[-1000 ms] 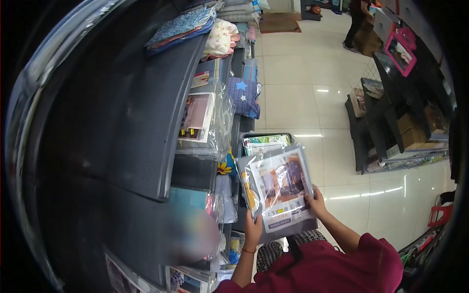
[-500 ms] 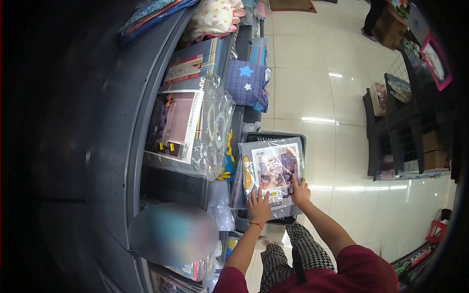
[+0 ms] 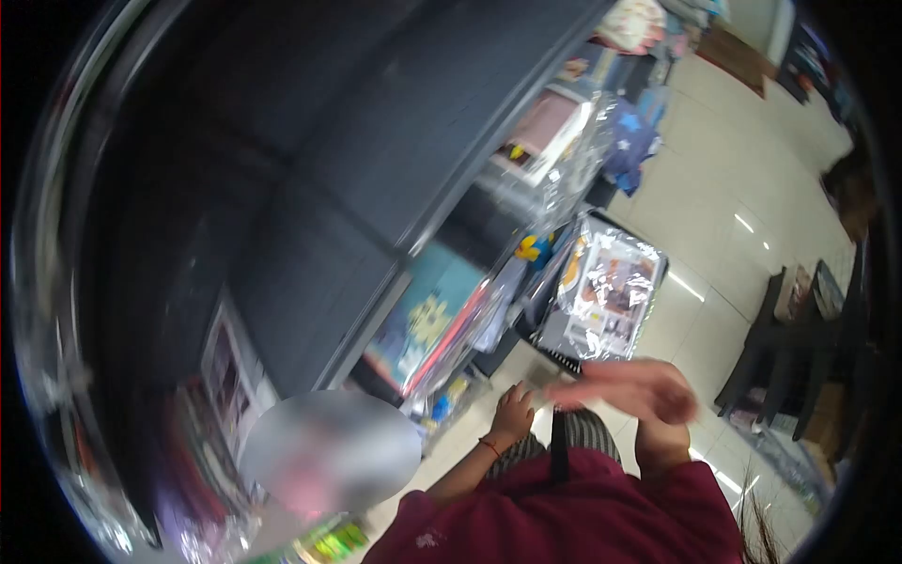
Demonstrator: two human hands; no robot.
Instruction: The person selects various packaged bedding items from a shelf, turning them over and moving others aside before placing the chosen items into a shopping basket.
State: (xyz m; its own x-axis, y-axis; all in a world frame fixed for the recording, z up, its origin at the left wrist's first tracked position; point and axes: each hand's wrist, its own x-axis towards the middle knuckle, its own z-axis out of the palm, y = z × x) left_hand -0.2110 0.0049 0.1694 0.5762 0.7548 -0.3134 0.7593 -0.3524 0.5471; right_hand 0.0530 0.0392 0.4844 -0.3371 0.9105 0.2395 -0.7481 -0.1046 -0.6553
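Note:
A clear-plastic bedding pack (image 3: 615,287) with a picture sheet on its front lies on a black basket (image 3: 561,357) on the floor. My left hand (image 3: 513,415) is below the pack, apart from it, fingers loosely spread and holding nothing I can see. Raised in front of my body, my right hand (image 3: 628,387) is smeared by motion. Its fingers look stretched out towards the left, just below the pack's lower edge, and nothing shows in them.
Dark shelving (image 3: 329,179) runs along the left. It holds a plastic-wrapped set (image 3: 545,141), a teal pack (image 3: 437,301) and a star-patterned blue pack (image 3: 629,141). A black rack (image 3: 780,338) stands right of the tiled aisle (image 3: 714,197). A blurred oval hides part of the lower left.
Both hands have come off the bedding pack and drawn back towards my body. The view has turned and swung left, showing more shelving; the pack stays on the basket.

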